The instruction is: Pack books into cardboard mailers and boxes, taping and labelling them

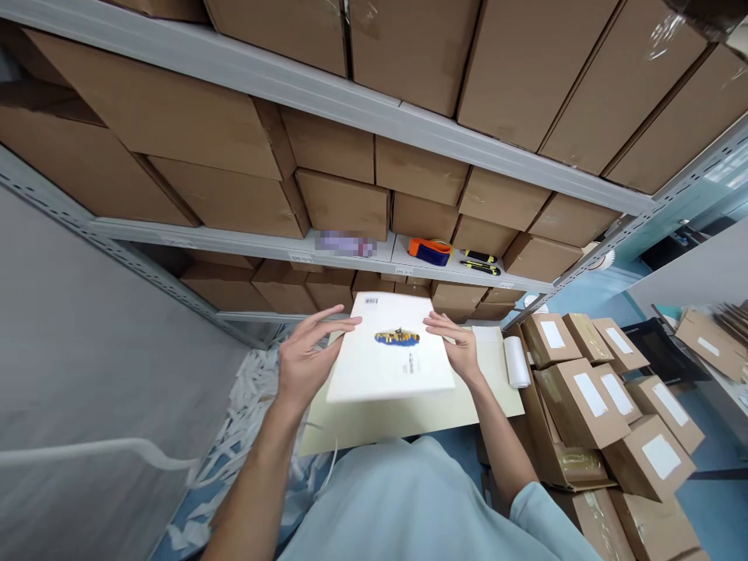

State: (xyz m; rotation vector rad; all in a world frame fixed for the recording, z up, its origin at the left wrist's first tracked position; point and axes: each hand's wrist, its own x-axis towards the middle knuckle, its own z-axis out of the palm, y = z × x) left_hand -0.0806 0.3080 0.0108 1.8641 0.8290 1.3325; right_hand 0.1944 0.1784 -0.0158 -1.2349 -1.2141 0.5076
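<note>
A white book [393, 366] with a small blue and gold picture, a barcode and some small print is held up in front of me, tilted. On its left edge my left hand [309, 354] grips it between the thumb and fingers. My right hand [454, 343] has hold of the opposite edge, fingers on the upper face near the far corner. Beneath the book lies a pale yellow board or sheet [496, 389] on the work surface. The print is too small to read.
Shelves full of brown cardboard boxes [344, 202] rise ahead. An orange and blue tape dispenser [431, 251] and yellow-black cutters [480, 267] lie on one shelf. To the right are a white roll [516, 362] and labelled cartons [590, 401]; white strips [245, 421] heap at the left.
</note>
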